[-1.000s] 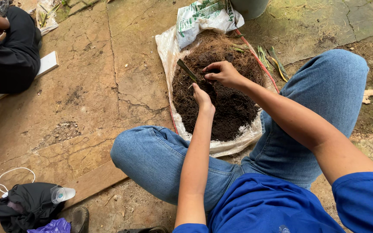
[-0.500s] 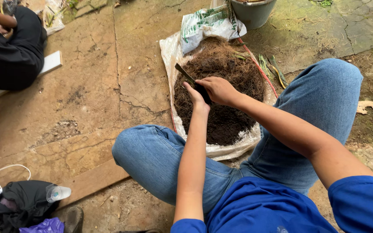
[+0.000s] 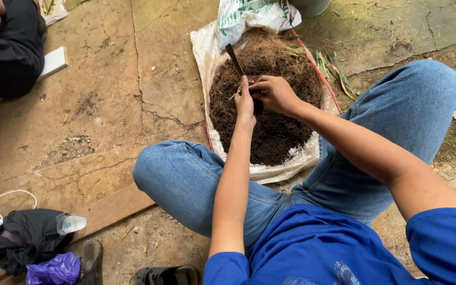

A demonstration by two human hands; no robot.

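Dark, fibrous soil (image 3: pixel 270 132) is heaped on a white woven sack (image 3: pixel 207 47) between the knees. Left hand (image 3: pixel 245 103), flat with fingers pressed together, and right hand (image 3: pixel 274 94), curled around something dark, could easily scatter soil off the sack's low edges onto the concrete.

Both hands, left hand (image 3: pixel 245 103) and right hand (image 3: pixel 274 93), meet over the soil heap (image 3: pixel 270 132) lying on a sack (image 3: pixel 207 58). A stick (image 3: pixel 234 58) juts beyond them. Far left sits another person (image 3: pixel 6 53).

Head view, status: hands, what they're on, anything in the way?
Left hand and right hand together on a dark tool over the soil pile. White sack folded behind. Nothing blocking.
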